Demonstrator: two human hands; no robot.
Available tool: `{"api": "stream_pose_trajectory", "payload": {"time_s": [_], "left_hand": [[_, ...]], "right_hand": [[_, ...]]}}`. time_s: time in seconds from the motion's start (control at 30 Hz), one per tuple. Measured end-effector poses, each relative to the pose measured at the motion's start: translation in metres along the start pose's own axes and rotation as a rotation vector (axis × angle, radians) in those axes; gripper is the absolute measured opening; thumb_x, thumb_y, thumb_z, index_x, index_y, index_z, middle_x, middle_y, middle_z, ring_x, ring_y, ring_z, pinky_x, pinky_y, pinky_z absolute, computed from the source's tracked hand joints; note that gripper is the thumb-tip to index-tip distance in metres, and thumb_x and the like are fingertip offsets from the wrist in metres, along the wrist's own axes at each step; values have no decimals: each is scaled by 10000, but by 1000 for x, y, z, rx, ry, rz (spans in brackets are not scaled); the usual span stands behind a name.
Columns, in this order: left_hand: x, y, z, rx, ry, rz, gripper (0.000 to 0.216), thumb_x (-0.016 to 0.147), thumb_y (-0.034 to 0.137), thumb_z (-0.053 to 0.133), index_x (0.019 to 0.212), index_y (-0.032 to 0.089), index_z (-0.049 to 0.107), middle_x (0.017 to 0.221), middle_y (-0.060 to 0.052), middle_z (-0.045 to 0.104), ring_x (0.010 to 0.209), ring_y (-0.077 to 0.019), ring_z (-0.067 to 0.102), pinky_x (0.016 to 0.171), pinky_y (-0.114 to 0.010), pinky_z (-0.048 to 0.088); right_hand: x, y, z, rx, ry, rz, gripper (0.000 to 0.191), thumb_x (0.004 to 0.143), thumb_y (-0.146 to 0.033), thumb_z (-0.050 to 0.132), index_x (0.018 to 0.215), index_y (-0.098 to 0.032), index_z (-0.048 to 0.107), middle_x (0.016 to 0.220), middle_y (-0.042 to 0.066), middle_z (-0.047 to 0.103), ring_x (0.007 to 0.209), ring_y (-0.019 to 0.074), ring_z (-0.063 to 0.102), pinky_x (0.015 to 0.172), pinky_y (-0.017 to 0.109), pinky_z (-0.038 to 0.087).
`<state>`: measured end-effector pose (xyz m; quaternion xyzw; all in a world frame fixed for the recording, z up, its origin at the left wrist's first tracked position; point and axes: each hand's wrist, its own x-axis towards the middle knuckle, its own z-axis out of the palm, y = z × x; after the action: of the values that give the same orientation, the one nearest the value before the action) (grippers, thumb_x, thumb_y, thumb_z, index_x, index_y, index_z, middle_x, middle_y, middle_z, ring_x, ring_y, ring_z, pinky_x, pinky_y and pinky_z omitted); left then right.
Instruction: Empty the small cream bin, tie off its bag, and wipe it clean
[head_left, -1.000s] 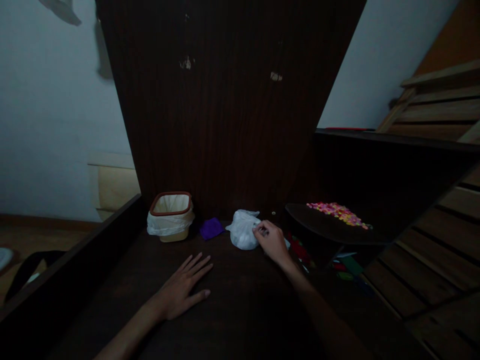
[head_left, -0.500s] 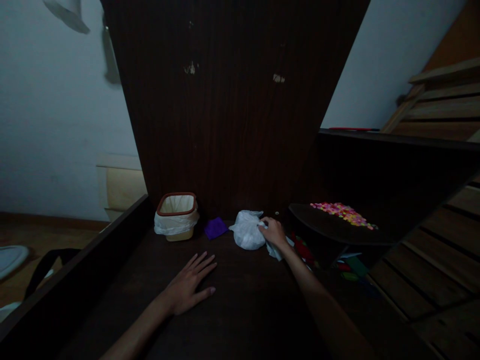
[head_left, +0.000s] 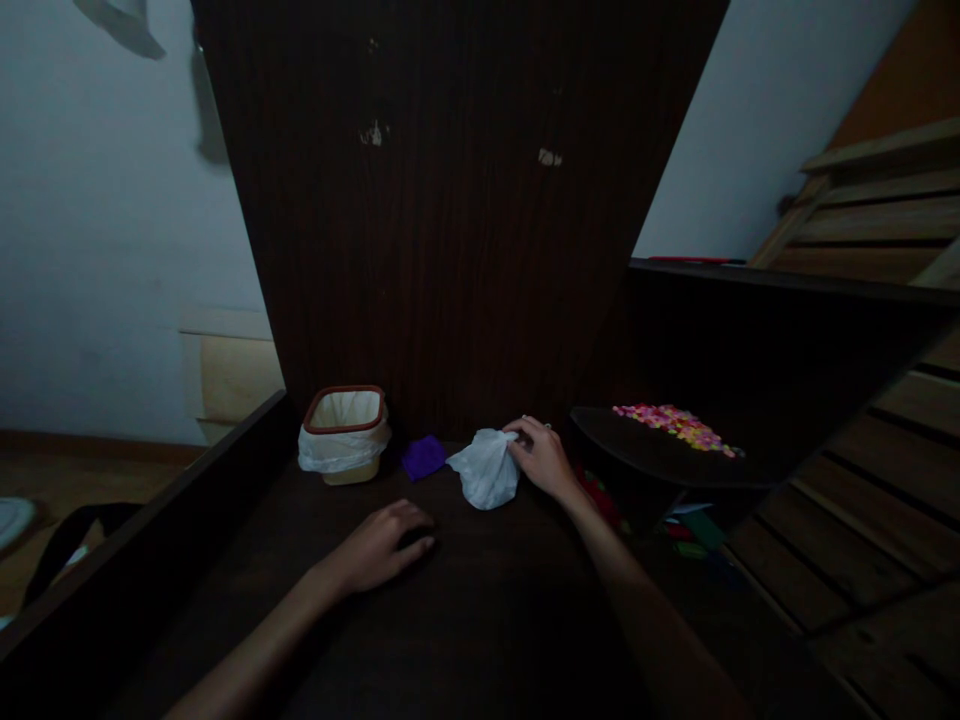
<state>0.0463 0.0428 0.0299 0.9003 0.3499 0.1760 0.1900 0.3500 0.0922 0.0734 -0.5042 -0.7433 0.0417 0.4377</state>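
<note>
My right hand (head_left: 544, 458) is closed on the top of a white plastic bag (head_left: 485, 468) at the back of the dark wooden tabletop (head_left: 465, 610). The bag hangs slightly bunched from my fingers. My left hand (head_left: 379, 545) rests palm down on the tabletop nearer to me, its fingers curled in; nothing shows in them. A small purple object (head_left: 423, 456) lies just left of the bag.
A small bin (head_left: 343, 433) with a red-brown rim and a white liner stands at the back left. A dark tall board (head_left: 450, 200) rises behind. To the right a dark shelf (head_left: 652, 450) carries a heap of pink and yellow pieces (head_left: 677, 422). Coloured items lie below it.
My right hand has gripped the bag's top and lifted it a little, so the bag looks drawn up. My left hand's fingers, flat and spread before, have curled in.
</note>
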Motion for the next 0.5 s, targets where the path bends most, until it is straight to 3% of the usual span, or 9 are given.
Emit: {"api": "stream_pose_trajectory", "payload": {"time_s": [0.17,0.3,0.4,0.5], "left_hand": [[23,32,-20,-171,154,92,262,1003,344,527,1083,202,731,1062,-69,765,990,-222,704,904,-334,533],[41,46,-27,-227,377,99,230,996,332,542,1041,182,709,986,-71,732,917,-211,678,855,-334,522],[54,50,-29,-230,513,76,195,982,320,559,1037,181,685,939,-56,680,880,-197,645,818,-320,511],[64,53,-29,-285,536,69,208,958,342,600,1082,187,661,975,-52,669,909,-198,639,815,-314,508]], "right_hand": [[3,-26,-8,117,4,-75,180,834,-135,560,923,-202,702,986,60,721,899,203,669,814,339,512],[3,-47,-14,188,-35,-134,234,812,-102,558,966,-207,699,1018,58,728,975,207,671,874,354,514],[0,-57,-16,220,-93,-134,314,780,-80,554,1027,-207,700,1003,45,719,926,192,663,835,337,520],[-5,-64,-13,258,-131,-119,335,775,-84,555,1051,-210,695,989,36,710,843,174,650,770,318,527]]}}
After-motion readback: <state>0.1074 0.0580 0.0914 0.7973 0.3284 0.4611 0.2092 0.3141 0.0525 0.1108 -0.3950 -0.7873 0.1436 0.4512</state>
